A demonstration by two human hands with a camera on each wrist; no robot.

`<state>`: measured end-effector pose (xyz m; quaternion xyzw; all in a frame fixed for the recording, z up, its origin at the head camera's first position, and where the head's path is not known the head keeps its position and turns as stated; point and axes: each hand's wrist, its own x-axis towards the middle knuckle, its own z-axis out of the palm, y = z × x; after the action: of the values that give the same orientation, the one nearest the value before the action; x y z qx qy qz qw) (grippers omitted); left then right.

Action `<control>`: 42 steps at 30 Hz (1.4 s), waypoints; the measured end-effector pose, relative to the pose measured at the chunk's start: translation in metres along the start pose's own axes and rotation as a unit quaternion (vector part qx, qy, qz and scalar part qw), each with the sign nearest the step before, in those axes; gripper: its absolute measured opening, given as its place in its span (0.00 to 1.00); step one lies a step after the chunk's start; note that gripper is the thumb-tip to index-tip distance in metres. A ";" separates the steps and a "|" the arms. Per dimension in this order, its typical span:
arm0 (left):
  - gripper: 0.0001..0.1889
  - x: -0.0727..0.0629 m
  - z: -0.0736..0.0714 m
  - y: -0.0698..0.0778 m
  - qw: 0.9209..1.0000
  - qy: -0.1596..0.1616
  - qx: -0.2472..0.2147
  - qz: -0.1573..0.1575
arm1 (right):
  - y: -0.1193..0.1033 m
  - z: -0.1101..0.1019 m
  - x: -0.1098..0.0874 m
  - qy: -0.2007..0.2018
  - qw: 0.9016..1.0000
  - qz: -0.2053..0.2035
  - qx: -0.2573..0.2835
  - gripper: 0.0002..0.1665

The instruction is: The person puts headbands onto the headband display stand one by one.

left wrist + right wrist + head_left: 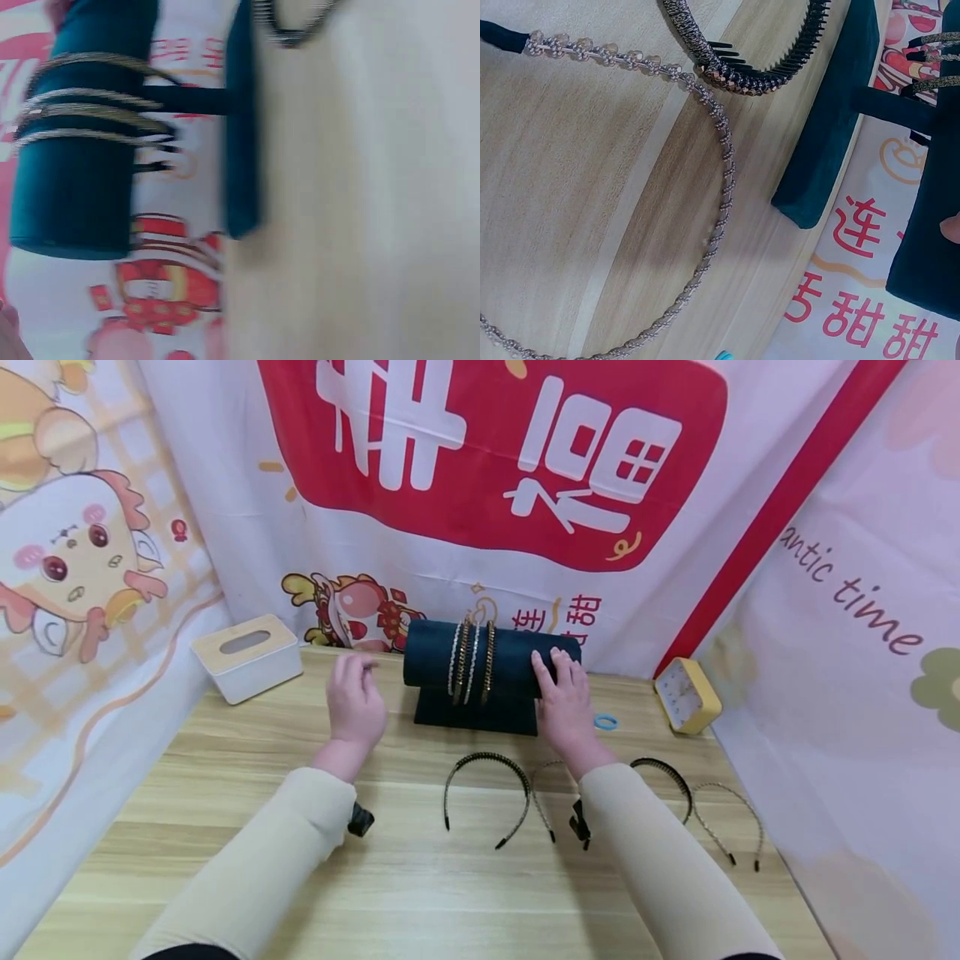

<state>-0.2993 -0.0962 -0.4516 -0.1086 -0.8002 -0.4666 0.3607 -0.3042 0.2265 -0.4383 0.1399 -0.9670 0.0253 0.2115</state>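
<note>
A dark teal roll-shaped display stand point(513, 662) rises at the back of the table. Several headbands point(489, 660) with gold and silvery trim are slipped over its roll side by side; their dark tips point(161, 166) poke out behind in the left wrist view. My right hand point(566, 702) rests on the roll's right end with fingers extended over it, and one fingertip point(951, 227) shows on the fabric in the right wrist view. Off the roll's left end hovers my left hand point(356, 702), fingers loosely bent, holding nothing.
Several headbands lie on the wooden table: a toothed one point(487, 755) before the stand, a beaded one point(728, 172), and others point(667, 766) further right. A blue ring point(606, 722) lies near a yellow-framed clock point(688, 695). A tissue box point(255, 668) stands back left.
</note>
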 end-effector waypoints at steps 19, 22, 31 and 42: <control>0.14 -0.066 0.100 0.013 0.860 -0.484 0.130 -0.091 | 0.002 0.002 -0.002 0.008 1.000 -0.003 -0.008 0.49; 0.07 -0.064 0.105 0.015 0.860 -0.482 0.146 -0.079 | 0.000 0.002 0.000 0.011 1.000 -0.007 -0.007 0.49; 0.03 -0.052 0.084 0.016 0.876 -0.463 0.130 -0.050 | 0.000 0.002 0.001 0.014 1.000 -0.005 -0.004 0.49; 0.24 -0.026 0.017 0.018 0.833 -0.524 -0.099 -0.149 | -0.002 -0.001 0.001 0.000 1.000 -0.001 -0.004 0.49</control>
<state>-0.2797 -0.0676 -0.4623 -0.2510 -0.8254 -0.4649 -0.1990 -0.3038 0.2245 -0.4367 0.1404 -0.9669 0.0215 0.2118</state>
